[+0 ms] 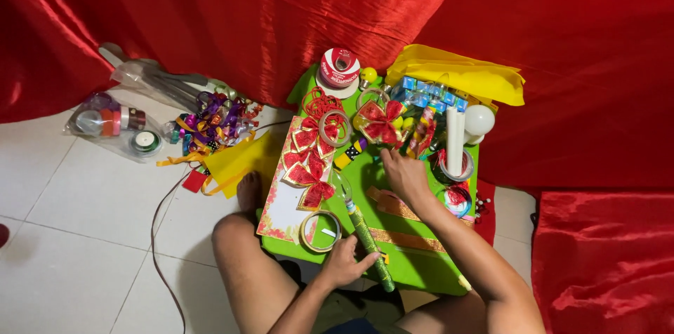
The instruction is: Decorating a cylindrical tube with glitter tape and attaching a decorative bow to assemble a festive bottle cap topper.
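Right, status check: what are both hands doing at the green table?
Left hand grips the green glitter roll at the table's near edge. Right hand reaches to the red bow. Tape ring beside the left hand.

A home floor turned into a craft corner: the person sits on pale floor tiles (84,236) at a low green table (421,264) crowded with ribbon bows (309,165) and tape rolls (321,231). Red satin cloth (281,11) drapes from nine round to three o'clock (a backdrop, seemingly). At ten o'clock lie bagged ribbon spools (119,127) and loose ribbons (210,127).
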